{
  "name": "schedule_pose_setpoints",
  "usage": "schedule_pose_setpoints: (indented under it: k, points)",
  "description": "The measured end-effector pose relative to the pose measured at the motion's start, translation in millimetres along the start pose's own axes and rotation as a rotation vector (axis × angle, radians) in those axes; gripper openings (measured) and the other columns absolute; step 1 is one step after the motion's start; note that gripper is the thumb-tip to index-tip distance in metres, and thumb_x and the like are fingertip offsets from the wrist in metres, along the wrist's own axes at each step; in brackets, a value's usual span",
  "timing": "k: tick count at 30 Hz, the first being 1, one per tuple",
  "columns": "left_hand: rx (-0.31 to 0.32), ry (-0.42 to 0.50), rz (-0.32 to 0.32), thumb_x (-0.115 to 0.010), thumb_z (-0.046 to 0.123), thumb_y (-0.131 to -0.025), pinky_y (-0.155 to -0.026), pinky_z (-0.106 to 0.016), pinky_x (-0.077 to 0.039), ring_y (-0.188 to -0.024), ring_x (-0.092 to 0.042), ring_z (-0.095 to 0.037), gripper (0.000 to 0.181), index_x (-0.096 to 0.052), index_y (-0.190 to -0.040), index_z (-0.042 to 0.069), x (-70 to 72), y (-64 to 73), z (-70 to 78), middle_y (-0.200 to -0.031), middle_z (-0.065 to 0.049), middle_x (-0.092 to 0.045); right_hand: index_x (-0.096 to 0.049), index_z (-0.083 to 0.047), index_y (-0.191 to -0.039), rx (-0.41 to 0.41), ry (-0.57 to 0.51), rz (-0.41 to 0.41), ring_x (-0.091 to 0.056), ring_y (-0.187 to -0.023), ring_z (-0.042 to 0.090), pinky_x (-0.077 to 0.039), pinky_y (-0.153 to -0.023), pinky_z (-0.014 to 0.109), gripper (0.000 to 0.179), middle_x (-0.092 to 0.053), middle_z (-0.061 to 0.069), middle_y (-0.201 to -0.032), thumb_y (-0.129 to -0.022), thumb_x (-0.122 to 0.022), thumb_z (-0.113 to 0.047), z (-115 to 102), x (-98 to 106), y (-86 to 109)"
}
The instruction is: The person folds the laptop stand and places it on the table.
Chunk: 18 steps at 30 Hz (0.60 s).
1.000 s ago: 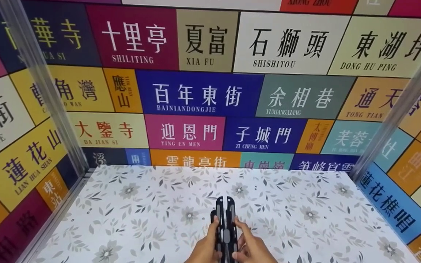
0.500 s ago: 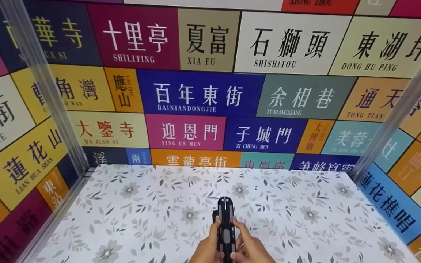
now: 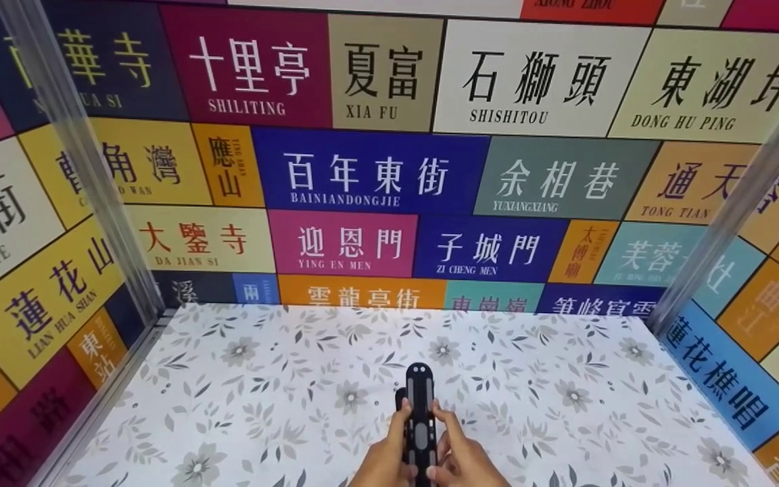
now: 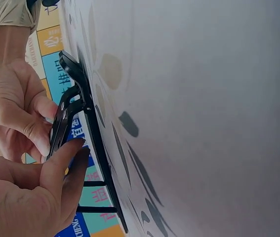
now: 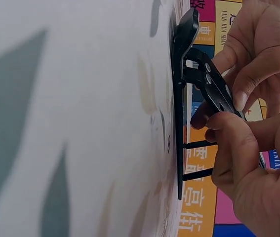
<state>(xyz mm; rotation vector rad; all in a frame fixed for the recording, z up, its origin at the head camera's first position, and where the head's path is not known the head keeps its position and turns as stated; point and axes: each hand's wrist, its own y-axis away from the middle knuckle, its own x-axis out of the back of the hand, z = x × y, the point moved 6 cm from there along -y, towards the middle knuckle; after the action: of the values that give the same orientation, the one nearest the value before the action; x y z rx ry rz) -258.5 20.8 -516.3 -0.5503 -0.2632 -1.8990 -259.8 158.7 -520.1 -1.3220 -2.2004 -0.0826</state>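
A black folding laptop stand with grey pads stands at the front middle of the table, its two long arms side by side. My left hand grips its left side, fingers forward and thumb nearer me. On the right side my right hand holds it the same way. From the left wrist, the stand's lower bar lies low along the tabletop, with thin struts joined to it. The right wrist view shows a hooked front end and my fingers pinching the upper arms.
A white tabletop with a grey leaf-and-flower print surrounds the stand. Behind it rises a wall of coloured name panels. Clear upright strips mark the left corner and the right corner.
Both hands have pressed inward. The gap between the stand's two arms has narrowed from wide, to a thin slit, to none visible; the left hand has moved slightly right.
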Motion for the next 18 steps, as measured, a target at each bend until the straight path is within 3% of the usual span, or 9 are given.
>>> schedule_pose_setpoints:
  k: [4, 8, 14, 18]
  points:
    - [0.009, 0.011, -0.008, -0.068, -0.011, -0.068, -0.070, -0.034, -0.051, -0.075, -0.062, -0.016, 0.093, -0.022, -0.144, 0.017, 1.9, 0.2, -1.9, -0.092, -0.009, -0.066, -0.015, 0.000, -0.145, 0.016, 0.012, -0.002, -0.052, -0.057, -0.003, -0.052, -0.053, 0.024, 0.079, -0.053, 0.011, -0.078, -0.083, -0.064, -0.007, -1.6, 0.4, -0.9]
    - [0.041, 0.088, -0.026, -0.066, -0.006, -0.074, -0.065, -0.031, -0.051, -0.073, -0.061, -0.014, 0.087, -0.023, -0.146, 0.019, 1.0, 1.7, -5.6, -0.090, -0.007, -0.066, -0.014, -0.001, -0.146, -0.031, 0.002, -0.010, -0.053, -0.057, -0.002, -0.052, -0.055, 0.024, 0.079, -0.054, 0.007, -0.076, -0.085, -0.064, -0.011, 0.3, 2.3, 0.7]
    - [0.166, 0.383, -0.030, -0.064, -0.003, -0.073, -0.062, -0.034, -0.054, -0.072, -0.065, -0.019, 0.091, -0.026, -0.148, 0.033, 1.8, 7.3, -15.3, -0.088, -0.009, -0.064, -0.021, -0.020, -0.148, -0.211, -0.043, 0.032, -0.064, -0.067, 0.016, -0.055, -0.058, 0.030, 0.073, -0.059, 0.007, -0.091, -0.089, -0.062, -0.029, 5.4, 14.1, 1.2]
    - [0.227, 0.501, -0.005, -0.065, 0.001, -0.070, -0.065, -0.036, -0.053, -0.074, -0.064, -0.023, 0.084, -0.032, -0.146, 0.019, 3.0, 13.9, -21.0, -0.087, -0.012, -0.064, -0.031, -0.030, -0.144, -0.282, -0.052, 0.151, -0.065, -0.079, 0.028, -0.056, -0.062, 0.033, 0.059, -0.058, 0.012, -0.104, -0.091, -0.058, -0.035, 6.2, 36.1, -8.5]
